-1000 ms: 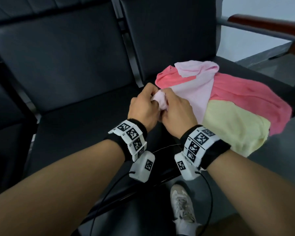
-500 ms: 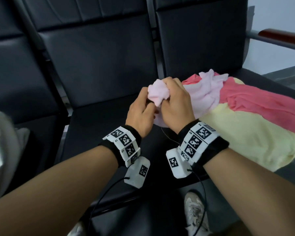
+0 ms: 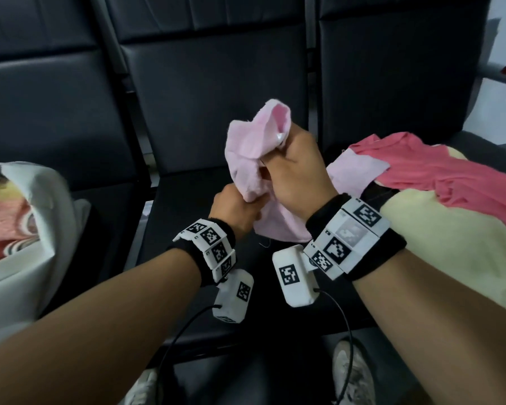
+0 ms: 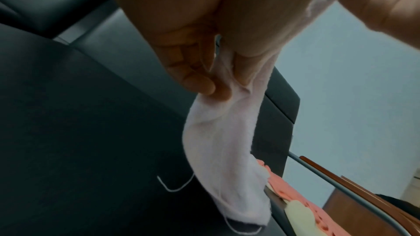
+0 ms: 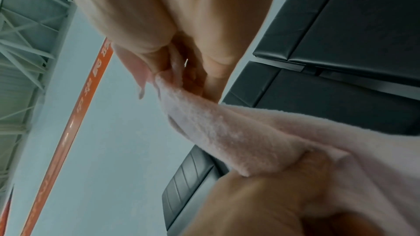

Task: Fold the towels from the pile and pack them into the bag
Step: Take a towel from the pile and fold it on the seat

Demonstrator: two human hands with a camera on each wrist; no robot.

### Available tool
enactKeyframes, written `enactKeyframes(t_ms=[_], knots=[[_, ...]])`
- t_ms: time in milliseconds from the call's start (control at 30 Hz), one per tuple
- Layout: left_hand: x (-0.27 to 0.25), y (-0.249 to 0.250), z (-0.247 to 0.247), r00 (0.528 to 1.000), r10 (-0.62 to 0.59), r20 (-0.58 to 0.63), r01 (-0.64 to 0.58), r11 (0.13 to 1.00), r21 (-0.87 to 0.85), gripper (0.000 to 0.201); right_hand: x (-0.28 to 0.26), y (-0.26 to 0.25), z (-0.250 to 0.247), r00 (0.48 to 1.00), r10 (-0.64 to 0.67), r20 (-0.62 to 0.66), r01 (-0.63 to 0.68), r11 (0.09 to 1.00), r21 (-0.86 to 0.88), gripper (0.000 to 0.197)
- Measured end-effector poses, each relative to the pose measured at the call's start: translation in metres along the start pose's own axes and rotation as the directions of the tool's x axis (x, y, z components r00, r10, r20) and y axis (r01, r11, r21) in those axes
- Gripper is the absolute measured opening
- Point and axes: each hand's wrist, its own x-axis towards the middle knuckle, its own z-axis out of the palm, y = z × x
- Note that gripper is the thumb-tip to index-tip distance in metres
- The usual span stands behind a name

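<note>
Both hands grip pale pink towel.

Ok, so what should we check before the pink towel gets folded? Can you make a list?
1. Left hand grips the pink towel: ok.
2. Right hand grips it higher up: ok.
3. Towel spread flat for folding: not ok, it is bunched up.
4. Towel free of the pile: cannot tell, a pink piece lies there behind the right wrist.
5. Bare black seat under the hands to fold on: ok.
6. White bag open at the left, towels already inside: ok.
</note>
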Motion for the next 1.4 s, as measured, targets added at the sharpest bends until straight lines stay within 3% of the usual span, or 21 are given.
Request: enactKeyframes(t_ms=[100, 267, 367, 467, 533, 700, 800, 867, 933, 1033, 1100, 1200, 1333, 1400], knots=[[-0.001, -0.006, -0.012, 0.999, -0.038, -0.039, 0.038, 0.999, -0.016, 0.014, 0.006, 0.001, 0.011, 1.0, 0.009, -0.006, -0.009, 1.0, -0.006, 0.04], [-0.007, -0.011, -0.037, 0.991, 0.006, -0.131, 0.0, 0.999, 0.047, 0.004, 0.016, 0.014, 0.029, 0.995, 0.1, 0.004, -0.099, 0.994, -0.041, 0.007], [-0.013, -0.025, -0.05, 0.99, -0.037, -0.134, 0.049, 0.995, 0.086, 0.006, 0.019, 0.019, 0.045, 0.987, 0.133, 0.085, -0.125, 0.988, -0.092, 0.023], [-0.018, -0.04, -0.063, 0.971, -0.081, -0.224, 0.089, 0.996, 0.023, 0.027, 0.02, 0.024, 0.058, 0.99, 0.125, 0.063, -0.109, 0.969, -0.222, 0.029], [-0.02, -0.045, -0.073, 0.972, -0.066, -0.225, 0.074, 0.997, 0.029, 0.018, 0.021, 0.027, 0.063, 0.988, 0.151, 0.024, -0.141, 0.959, -0.247, 0.03], [-0.025, -0.066, -0.088, 0.992, -0.055, -0.117, 0.038, 0.989, -0.139, 0.022, 0.029, 0.043, 0.066, 0.97, 0.239, -0.037, -0.241, 0.939, -0.247, 0.024], [-0.02, -0.083, -0.085, 0.997, -0.071, -0.029, 0.06, 0.96, -0.274, 0.04, 0.033, 0.053, 0.071, 0.963, 0.267, -0.034, -0.266, 0.923, -0.279, 0.012], [-0.015, -0.081, -0.082, 0.999, -0.029, -0.035, 0.016, 0.947, -0.321, 0.043, 0.034, 0.059, 0.078, 0.95, 0.31, -0.016, -0.303, 0.912, -0.276, 0.024], [-0.011, -0.079, -0.081, 0.999, 0.022, -0.047, -0.036, 0.945, -0.326, 0.032, 0.035, 0.065, 0.086, 0.933, 0.358, 0.035, -0.339, 0.908, -0.245, 0.037], [-0.007, -0.081, -0.078, 0.994, 0.106, -0.033, -0.111, 0.971, -0.212, 0.014, 0.038, 0.072, 0.094, 0.928, 0.364, 0.078, -0.325, 0.895, -0.305, 0.022], [-0.004, -0.087, -0.078, 0.989, 0.145, -0.037, -0.149, 0.98, -0.129, 0.019, 0.041, 0.075, 0.097, 0.923, 0.373, 0.098, -0.319, 0.88, -0.351, 0.012], [0.003, -0.094, -0.083, 0.989, 0.142, -0.045, -0.147, 0.978, -0.149, 0.017, 0.045, 0.077, 0.103, 0.918, 0.381, 0.111, -0.322, 0.878, -0.355, 0.009], [0.007, -0.104, -0.088, 0.985, 0.143, -0.098, -0.165, 0.944, -0.284, 0.036, 0.045, 0.081, 0.109, 0.916, 0.375, 0.146, -0.298, 0.875, -0.381, 0.02], [0.007, -0.111, -0.09, 0.978, 0.158, -0.137, -0.195, 0.926, -0.323, 0.034, 0.043, 0.084, 0.111, 0.905, 0.384, 0.182, -0.285, 0.866, -0.41, 0.028]])
